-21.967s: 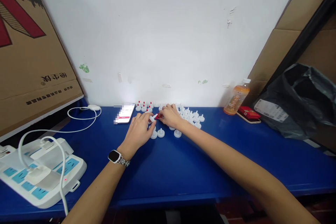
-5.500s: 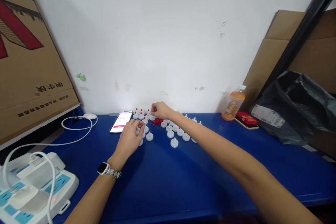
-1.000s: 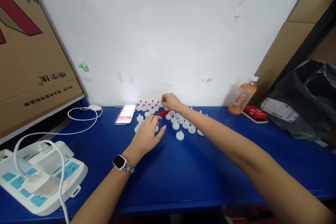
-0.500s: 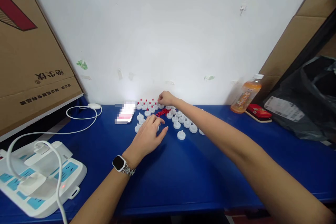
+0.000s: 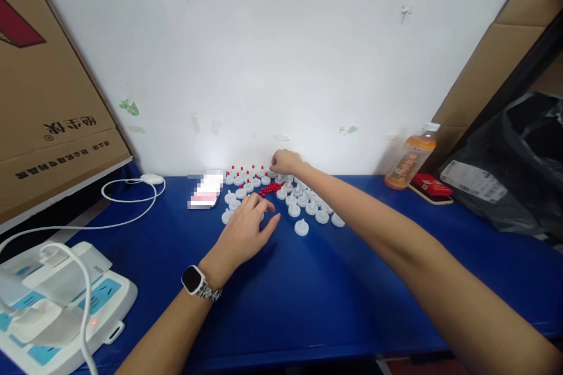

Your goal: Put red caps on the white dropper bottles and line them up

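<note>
My right hand [image 5: 285, 162] is at the back of the group, fingers bent down in a pinch over a white cap by the wall; whatever lies between the fingertips is hidden. Just left of it stand several white nozzle caps with red tips [image 5: 247, 177]. A small pile of loose red tips [image 5: 271, 188] lies in front of the right hand. My left hand [image 5: 247, 225], wearing a watch [image 5: 193, 279], is open with fingers apart, partly covering several white caps. To the right, white caps without red tips [image 5: 311, 207] stand in a cluster, and one white cap [image 5: 301, 227] sits nearer me.
A phone [image 5: 206, 190] lies left of the caps. At front left is a power strip [image 5: 118, 293] with white cables. An orange drink bottle [image 5: 411, 158], a red box [image 5: 432, 184] and a dark plastic bag [image 5: 505, 205] are at right. The white wall [image 5: 281, 70] bounds the back.
My right hand has shifted slightly right along the back row, uncovering a white cap with a red tip. The left hand stays about where it was; the view has shifted a little.
</note>
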Tool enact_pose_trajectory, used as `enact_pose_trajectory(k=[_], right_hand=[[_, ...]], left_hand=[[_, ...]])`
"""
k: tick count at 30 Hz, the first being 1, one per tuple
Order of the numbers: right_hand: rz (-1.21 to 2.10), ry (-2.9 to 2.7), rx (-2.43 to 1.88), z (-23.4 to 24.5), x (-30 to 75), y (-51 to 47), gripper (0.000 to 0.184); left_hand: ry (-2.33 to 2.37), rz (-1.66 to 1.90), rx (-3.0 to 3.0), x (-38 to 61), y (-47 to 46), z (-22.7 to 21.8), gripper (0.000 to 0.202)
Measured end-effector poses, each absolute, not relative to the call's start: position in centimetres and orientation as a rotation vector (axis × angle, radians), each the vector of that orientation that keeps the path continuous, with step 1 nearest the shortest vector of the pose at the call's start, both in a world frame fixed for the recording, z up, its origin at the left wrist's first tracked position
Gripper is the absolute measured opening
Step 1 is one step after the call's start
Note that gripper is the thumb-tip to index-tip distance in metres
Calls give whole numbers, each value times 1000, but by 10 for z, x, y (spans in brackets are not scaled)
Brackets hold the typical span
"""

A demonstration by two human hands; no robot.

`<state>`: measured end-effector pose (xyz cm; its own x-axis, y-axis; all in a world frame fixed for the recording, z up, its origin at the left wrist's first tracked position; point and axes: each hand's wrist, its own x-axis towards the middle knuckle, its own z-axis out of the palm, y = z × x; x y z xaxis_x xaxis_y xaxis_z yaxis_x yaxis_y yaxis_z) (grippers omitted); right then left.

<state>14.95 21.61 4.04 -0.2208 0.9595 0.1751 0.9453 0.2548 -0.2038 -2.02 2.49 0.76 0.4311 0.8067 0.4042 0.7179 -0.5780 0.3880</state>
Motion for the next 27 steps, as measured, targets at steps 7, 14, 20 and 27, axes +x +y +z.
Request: enact_pose_trajectory(k=[7,14,20,27], right_hand=[[18,-2174,-1779,46,145,199,18],[517,-1976,-1257,44,146,119,30],[663,-1998,-1095,28,151,79,44],[-55,-2271,-1510,20,186,92,22]], left_hand=[[1436,881,2528,-24,29,8,24],[1650,1287,2484,-30,34,12,44],[1630,1000,2542,-32,35,9,38],[1555,1019,2582,-32,35,9,38]])
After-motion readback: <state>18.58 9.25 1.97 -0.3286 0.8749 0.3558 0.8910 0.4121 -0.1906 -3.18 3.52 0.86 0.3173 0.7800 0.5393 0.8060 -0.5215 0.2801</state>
